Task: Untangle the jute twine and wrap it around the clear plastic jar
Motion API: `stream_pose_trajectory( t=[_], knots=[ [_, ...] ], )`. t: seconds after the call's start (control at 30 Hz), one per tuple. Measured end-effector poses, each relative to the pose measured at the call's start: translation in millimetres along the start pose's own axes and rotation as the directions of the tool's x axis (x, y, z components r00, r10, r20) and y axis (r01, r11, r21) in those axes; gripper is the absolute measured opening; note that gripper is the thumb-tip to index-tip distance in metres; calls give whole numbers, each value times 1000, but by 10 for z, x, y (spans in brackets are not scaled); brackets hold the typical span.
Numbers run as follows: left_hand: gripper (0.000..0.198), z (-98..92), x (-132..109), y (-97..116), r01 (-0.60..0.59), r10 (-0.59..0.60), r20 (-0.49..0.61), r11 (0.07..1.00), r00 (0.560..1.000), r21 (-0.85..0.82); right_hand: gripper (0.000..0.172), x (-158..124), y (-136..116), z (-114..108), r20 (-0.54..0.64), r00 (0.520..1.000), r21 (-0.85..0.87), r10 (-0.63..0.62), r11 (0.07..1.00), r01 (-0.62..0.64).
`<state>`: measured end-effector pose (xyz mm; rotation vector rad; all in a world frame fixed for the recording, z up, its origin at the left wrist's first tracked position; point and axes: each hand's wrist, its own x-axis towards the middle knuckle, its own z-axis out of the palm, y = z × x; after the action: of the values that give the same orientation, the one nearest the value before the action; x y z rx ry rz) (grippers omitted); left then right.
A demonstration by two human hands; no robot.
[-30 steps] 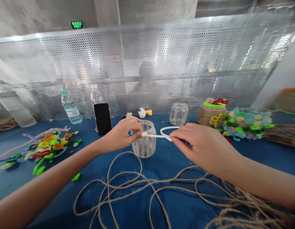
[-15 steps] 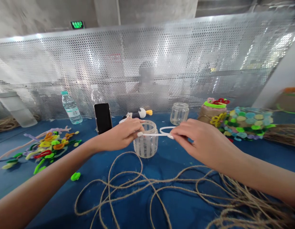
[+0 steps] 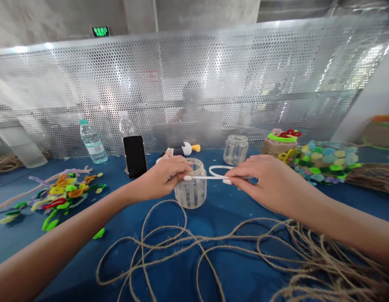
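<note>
A small clear glass jar (image 3: 191, 193) stands on the blue table (image 3: 169, 277) in the middle. Across its mouth runs a white pipe cleaner (image 3: 208, 177), stretched level between both hands, its far end curling into a loop behind. My left hand (image 3: 161, 178) pinches the left end beside the jar's rim. My right hand (image 3: 263, 181) pinches the strand to the right of the jar. Loose jute twine (image 3: 181, 243) lies in loops on the table just in front of the jar.
A second empty jar (image 3: 236, 149) stands behind. A twine-wrapped jar (image 3: 278, 147) and colourful pipe-cleaner pieces (image 3: 326, 161) sit at the right, more pieces (image 3: 60, 195) at the left. A water bottle (image 3: 92, 142), a propped phone (image 3: 135, 156) and a perforated metal screen (image 3: 194, 84) line the back.
Both hands have stayed at the jar. The white pipe cleaner, slanting slightly before, is now pulled level, and my right hand has dropped a little.
</note>
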<state>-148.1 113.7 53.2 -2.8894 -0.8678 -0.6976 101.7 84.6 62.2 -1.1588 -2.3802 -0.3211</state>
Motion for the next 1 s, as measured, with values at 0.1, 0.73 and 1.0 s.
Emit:
stream_pose_trajectory(
  t=[0.1,0.73,1.0],
  knots=[
    [22,-88,-11,-30,16,-14,67,1000,998,-27,17,15,2,-39,26,998,46,65,997,-67],
    [23,-36,-14,-14,6,-6,5,996,1000,92,25,47,125,-181,33,970,27,-241,970,241],
    [23,-180,-17,-42,3,-4,156,1000,988,7,30,50,127,-152,122,968,-42,-221,973,227]
  ],
)
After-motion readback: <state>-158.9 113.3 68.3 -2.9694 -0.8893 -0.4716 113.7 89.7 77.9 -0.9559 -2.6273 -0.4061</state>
